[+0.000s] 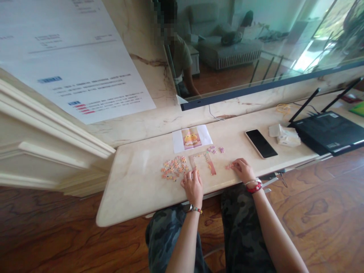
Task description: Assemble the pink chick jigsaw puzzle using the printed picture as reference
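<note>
My left hand (192, 186) rests on the ledge with its fingers bent and close together, at the lower left corner of a partly joined jigsaw puzzle (212, 167). Whatever is under its fingertips is hidden. The puzzle shows a left side, a top and a right side around bare ledge. Left of it lies a loose heap of orange and white puzzle pieces (174, 167). My right hand (243, 169) is to the right, its fingers curled down and pinched at a few pink puzzle pieces (228, 167). More pinkish-purple pieces (212, 149) lie above the puzzle.
Behind the puzzle, a sheet with a picture of yellow figures (191, 138) leans toward the wall. A phone (261, 144), a crumpled white packet (284, 135) and a black router (331, 131) lie to the right. A television (241, 45) hangs above; the ledge's front edge (133, 217) is near my knees.
</note>
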{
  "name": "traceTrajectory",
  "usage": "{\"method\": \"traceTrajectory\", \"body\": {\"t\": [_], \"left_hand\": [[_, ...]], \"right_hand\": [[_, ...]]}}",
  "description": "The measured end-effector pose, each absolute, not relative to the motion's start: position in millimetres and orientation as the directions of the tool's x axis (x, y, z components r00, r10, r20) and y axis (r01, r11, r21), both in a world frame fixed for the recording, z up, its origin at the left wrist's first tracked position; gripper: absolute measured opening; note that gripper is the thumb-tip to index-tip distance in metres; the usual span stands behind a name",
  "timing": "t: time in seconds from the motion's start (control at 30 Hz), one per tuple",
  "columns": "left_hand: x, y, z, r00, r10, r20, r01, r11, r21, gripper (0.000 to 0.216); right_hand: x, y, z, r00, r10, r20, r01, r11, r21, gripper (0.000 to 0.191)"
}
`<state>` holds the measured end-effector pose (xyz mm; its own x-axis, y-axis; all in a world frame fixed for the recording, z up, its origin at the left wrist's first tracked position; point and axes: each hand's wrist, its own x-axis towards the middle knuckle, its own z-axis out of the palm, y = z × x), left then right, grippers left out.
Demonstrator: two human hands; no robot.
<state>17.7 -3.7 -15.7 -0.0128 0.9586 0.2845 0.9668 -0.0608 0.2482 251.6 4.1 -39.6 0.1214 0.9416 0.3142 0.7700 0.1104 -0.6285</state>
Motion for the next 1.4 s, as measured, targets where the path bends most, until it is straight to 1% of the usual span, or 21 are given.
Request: {"method": "traceTrajectory", "body": {"t": [0.2,0.3,0.37,0.43,0.53,0.6,0.7,0.87,1.1,1.27,1.4], "left_hand": [[17.4,-3.0,-18.3,-0.019,0.949,0.313,0.967,-0.062,0.248,0.027],[17.9,-4.1,-18.3,-0.020,0.943,0.332,0.962,-0.073,0.264,0.027],[18.0,-5.1,-17.6,-0.029,0.937,0.347,0.957,-0.074,0.281,0.029],[18.1,-5.9,-17.0,-0.050,0.931,0.362,0.954,-0.063,0.294,0.032],[18.0,-6.5,-17.1,-0.078,0.922,0.379,0.954,-0.042,0.297,0.034],[17.9,-6.5,-18.0,-0.085,0.919,0.384,0.955,-0.036,0.296,0.034],[17.7,-6.4,-19.7,-0.084,0.922,0.379,0.952,-0.037,0.302,0.035],[18.6,-6.0,-19.3,-0.069,0.935,0.349,0.954,-0.040,0.297,0.034],[18.6,-2.8,-19.0,-0.030,0.945,0.326,0.958,-0.066,0.279,0.036],[18.1,-2.1,-20.2,-0.025,0.950,0.310,0.952,-0.072,0.299,0.039],[19.1,-2.5,-18.2,-0.037,0.950,0.309,0.950,-0.062,0.305,0.038]], "right_hand": [[247.4,1.3,-37.0,0.255,0.930,0.266,0.734,-0.007,-0.679,0.021],[246.0,1.0,-36.5,0.305,0.908,0.287,0.737,-0.035,-0.675,0.024],[245.2,1.4,-37.2,0.311,0.894,0.323,0.747,-0.020,-0.664,0.026],[244.2,1.9,-39.1,0.289,0.880,0.377,0.765,0.025,-0.644,0.029],[241.8,2.3,-43.2,0.169,0.879,0.446,0.813,0.131,-0.567,0.032],[239.6,2.3,-46.0,0.073,0.889,0.453,0.842,0.189,-0.505,0.032],[237.2,2.7,-48.8,0.013,0.895,0.446,0.857,0.220,-0.466,0.026],[238.3,4.2,-49.0,-0.023,0.902,0.431,0.838,0.252,-0.483,0.022],[243.4,4.1,-49.8,0.034,0.886,0.463,0.817,0.241,-0.523,0.031],[244.1,3.3,-49.5,-0.010,0.896,0.444,0.820,0.261,-0.509,0.022],[243.2,3.2,-47.5,-0.028,0.895,0.445,0.814,0.279,-0.510,0.021]]}}
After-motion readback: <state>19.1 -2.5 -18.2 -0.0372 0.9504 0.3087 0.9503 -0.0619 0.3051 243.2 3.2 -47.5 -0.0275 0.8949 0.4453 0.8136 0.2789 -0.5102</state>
